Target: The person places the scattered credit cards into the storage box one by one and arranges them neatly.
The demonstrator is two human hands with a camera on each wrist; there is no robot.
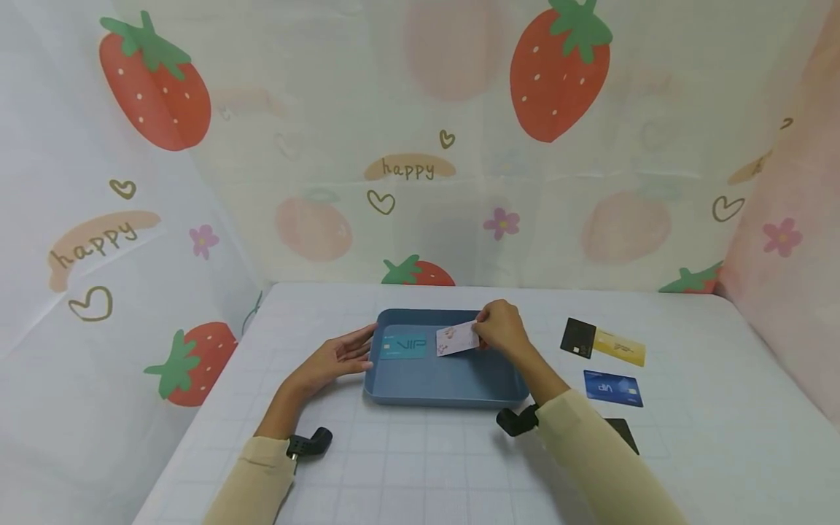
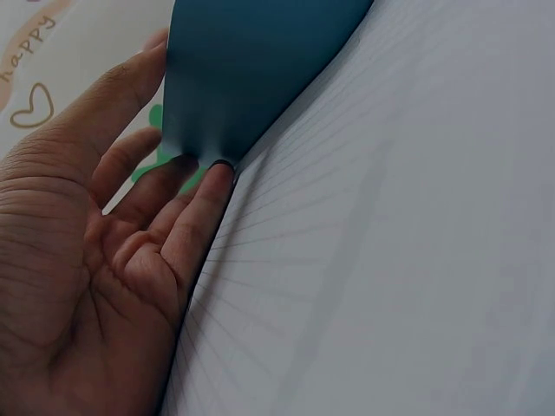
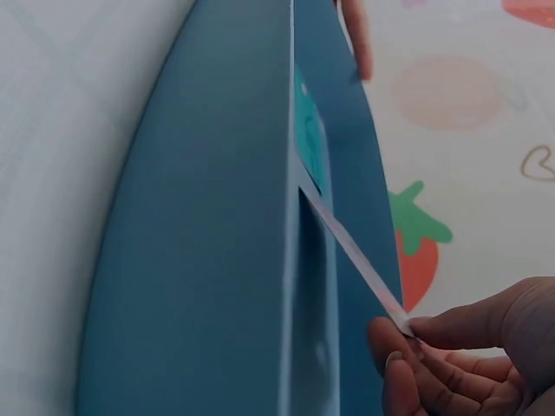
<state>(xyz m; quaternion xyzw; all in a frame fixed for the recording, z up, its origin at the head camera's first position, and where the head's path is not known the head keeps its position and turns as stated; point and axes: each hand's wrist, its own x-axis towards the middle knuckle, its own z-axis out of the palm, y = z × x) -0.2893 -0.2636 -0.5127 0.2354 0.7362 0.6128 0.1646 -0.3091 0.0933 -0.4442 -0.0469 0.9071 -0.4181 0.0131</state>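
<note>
The right hand [image 1: 504, 328] pinches a tilted floral card [image 1: 454, 340] over the blue tray [image 1: 426, 386], near its far edge. The left hand [image 1: 328, 362], with thumb and fingers wide, touches the left edge; near this edge lies a teal VIP card [image 1: 402, 348].

The tray [image 1: 433, 383] looks like smooth moulded plastic, its outer wall satin with a soft sheen. Near its left edge, the teal card [image 1: 403, 350] seems to be flat, smooth plastic. The pale floral card [image 1: 456, 339] over the tray's far half is thin and stiff, plastic or coated paper; which cannot be told. Toward the table's right edge, the black card [image 1: 578, 337], gold card [image 1: 620, 348] and blue card [image 1: 613, 388] look smooth and plastic. The table [image 1: 420, 467] has a matt, sheet-like covering. Beyond its far edge hangs a printed backdrop [image 1: 328, 160], thin, cloth-like, matt and faintly creased. The sleeves [image 1: 590, 452] are soft matt cloth.
</note>
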